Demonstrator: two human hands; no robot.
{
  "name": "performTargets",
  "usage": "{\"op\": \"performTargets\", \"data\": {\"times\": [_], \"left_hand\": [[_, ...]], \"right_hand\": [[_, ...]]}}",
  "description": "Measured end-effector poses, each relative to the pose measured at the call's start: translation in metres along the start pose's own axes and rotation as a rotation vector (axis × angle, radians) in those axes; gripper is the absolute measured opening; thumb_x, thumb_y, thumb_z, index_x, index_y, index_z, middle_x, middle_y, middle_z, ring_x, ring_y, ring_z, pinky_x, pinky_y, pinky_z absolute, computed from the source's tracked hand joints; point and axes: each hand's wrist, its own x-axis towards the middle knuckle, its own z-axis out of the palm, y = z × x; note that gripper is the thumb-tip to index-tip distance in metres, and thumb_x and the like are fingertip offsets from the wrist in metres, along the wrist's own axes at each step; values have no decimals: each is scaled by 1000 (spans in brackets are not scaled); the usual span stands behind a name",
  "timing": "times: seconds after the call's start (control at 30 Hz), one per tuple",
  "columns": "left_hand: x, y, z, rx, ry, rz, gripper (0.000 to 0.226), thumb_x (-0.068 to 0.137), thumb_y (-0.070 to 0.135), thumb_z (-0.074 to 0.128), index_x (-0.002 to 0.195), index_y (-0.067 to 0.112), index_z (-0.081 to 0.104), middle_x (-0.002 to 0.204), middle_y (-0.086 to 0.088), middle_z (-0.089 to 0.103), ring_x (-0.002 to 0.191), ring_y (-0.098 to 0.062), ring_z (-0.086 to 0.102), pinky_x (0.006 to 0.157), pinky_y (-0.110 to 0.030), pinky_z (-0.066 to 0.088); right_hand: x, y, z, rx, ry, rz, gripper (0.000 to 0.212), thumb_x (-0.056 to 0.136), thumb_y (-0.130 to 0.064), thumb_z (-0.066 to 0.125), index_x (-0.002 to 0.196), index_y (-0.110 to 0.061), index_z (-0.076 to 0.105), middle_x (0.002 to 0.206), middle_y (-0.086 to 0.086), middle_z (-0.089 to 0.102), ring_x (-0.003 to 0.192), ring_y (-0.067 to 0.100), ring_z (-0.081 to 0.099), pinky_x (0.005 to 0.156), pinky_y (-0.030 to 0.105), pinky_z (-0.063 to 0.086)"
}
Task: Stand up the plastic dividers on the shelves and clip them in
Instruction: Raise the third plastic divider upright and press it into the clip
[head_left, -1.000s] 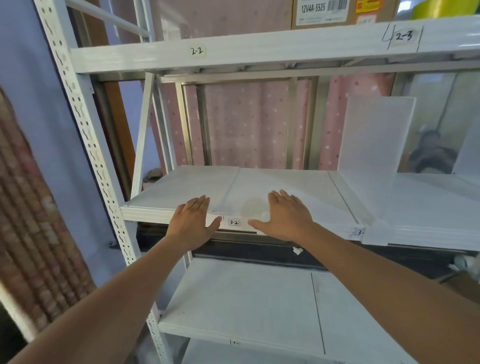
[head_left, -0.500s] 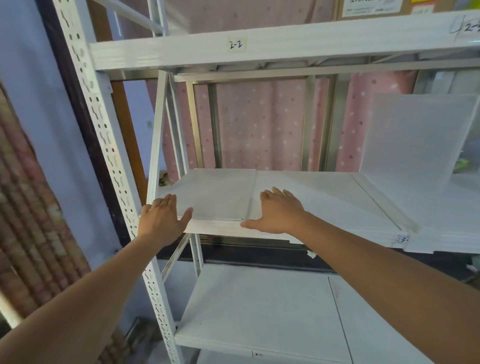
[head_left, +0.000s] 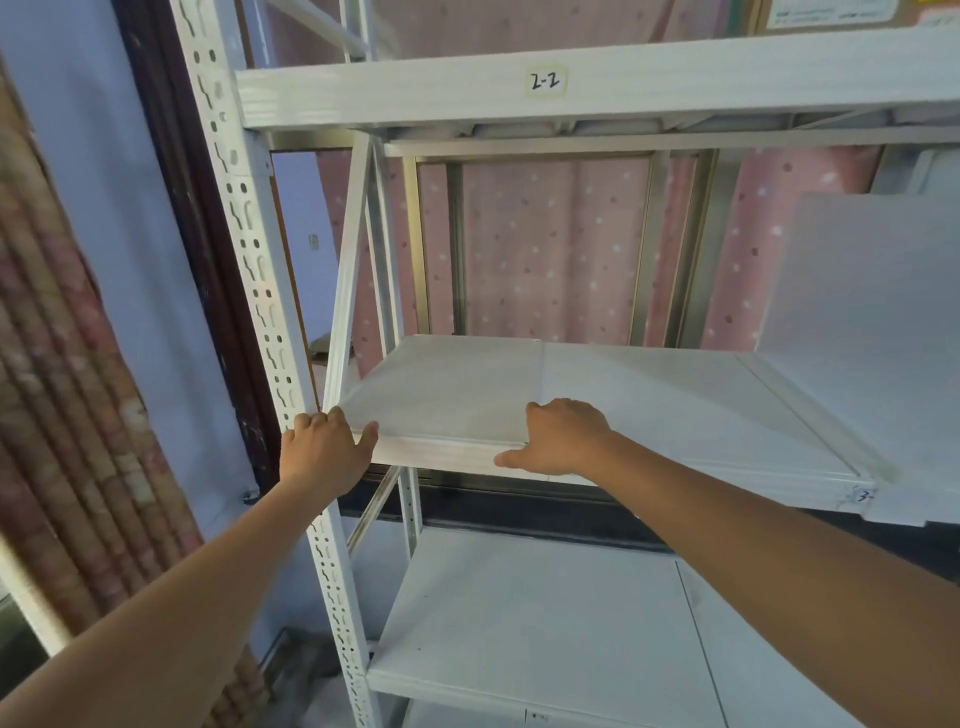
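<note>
A white plastic divider (head_left: 447, 389) lies flat on the left half of the middle shelf (head_left: 675, 405). My left hand (head_left: 324, 447) curls over the divider's front left corner, thumb on the front edge. My right hand (head_left: 563, 436) grips its front right corner, fingers on top and thumb under the shelf lip. Another frosted divider (head_left: 862, 280) stands upright at the right end of the same shelf.
A white perforated upright (head_left: 260, 322) stands just left of my left hand, with a diagonal brace (head_left: 353, 270) behind it. The beam above carries a label "2-2" (head_left: 544, 81). A lower shelf (head_left: 530, 623) lies beneath. Pink dotted curtain hangs behind.
Both hands slid left along the shelf's front edge, from resting flat to closing on the flat divider's front corners. The view also shifted left.
</note>
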Motion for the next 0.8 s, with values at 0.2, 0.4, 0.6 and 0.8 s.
{"op": "performTargets", "data": {"times": [0.2, 0.4, 0.6, 0.8], "left_hand": [[7, 0, 4, -245, -9, -66, 58, 102, 57, 39, 132, 10, 56, 124, -12, 62, 121, -35, 49, 102, -50, 40], [10, 2, 5, -493, -24, -195, 56, 93, 50, 58, 139, 18, 56, 116, -8, 60, 117, -34, 48, 99, -50, 48], [13, 12, 6, -740, 43, -326, 61, 86, 37, 72, 143, 26, 53, 120, -7, 56, 119, -34, 45, 95, -53, 52], [18, 23, -1, -1073, 171, -312, 63, 84, 14, 78, 137, 35, 54, 134, -3, 52, 118, -26, 53, 95, -37, 54]], "right_hand": [[7, -9, 11, 59, 2, -5, 42, 92, -53, 59, 103, -13, 63, 93, 2, 64, 82, 22, 60, 63, 31, 41], [11, -10, 14, 102, 35, 12, 34, 95, -44, 63, 104, -11, 65, 98, 5, 66, 86, 24, 64, 67, 32, 47], [16, -4, 12, 165, 17, 23, 42, 90, -50, 70, 105, -11, 66, 100, 6, 65, 87, 25, 64, 68, 31, 49], [19, 4, 6, 240, 17, 38, 55, 81, -53, 75, 118, -12, 69, 114, 7, 71, 97, 26, 67, 87, 40, 57]]}}
